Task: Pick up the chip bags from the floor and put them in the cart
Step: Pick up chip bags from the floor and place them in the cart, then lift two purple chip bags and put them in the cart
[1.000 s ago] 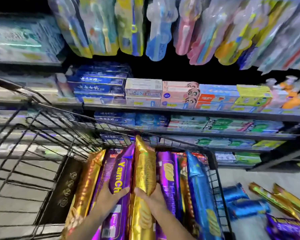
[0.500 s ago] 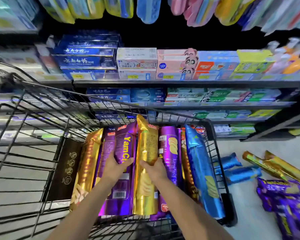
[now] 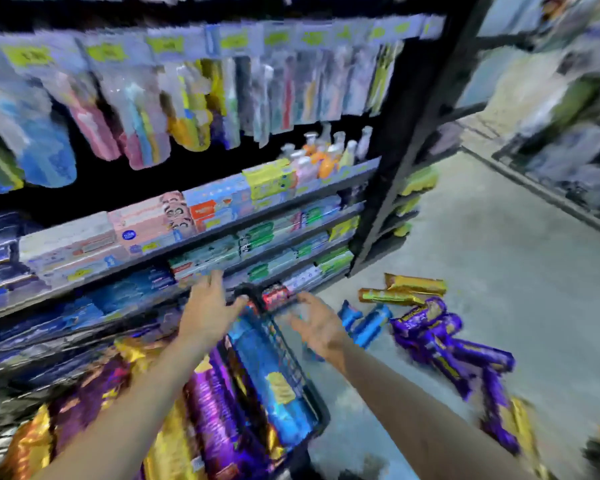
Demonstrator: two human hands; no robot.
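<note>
The chip bags not yet collected lie scattered on the floor at right of centre: two gold ones nearest the shelving, two blue ones just beside the cart's corner, and a tangle of purple ones running toward the lower right, with another gold bag at the frame's edge there. More bags already lie packed side by side in the cart, lower left.

Both hands are empty. The right hand hangs over the gap between cart and blue bags, its grip wide with fingers spread; the left hand sits above the cart's far corner, grip equally wide.

The picture is heavily smeared, so edges are hard to judge. The risks, as I read them: the purple bags overlap, so grabbing one could drag or crush its neighbours; a hurried reach might knock the cart's rim or push the blue bags under the shelf; foil is slippery, and a loose hold could drop a bag.
</note>
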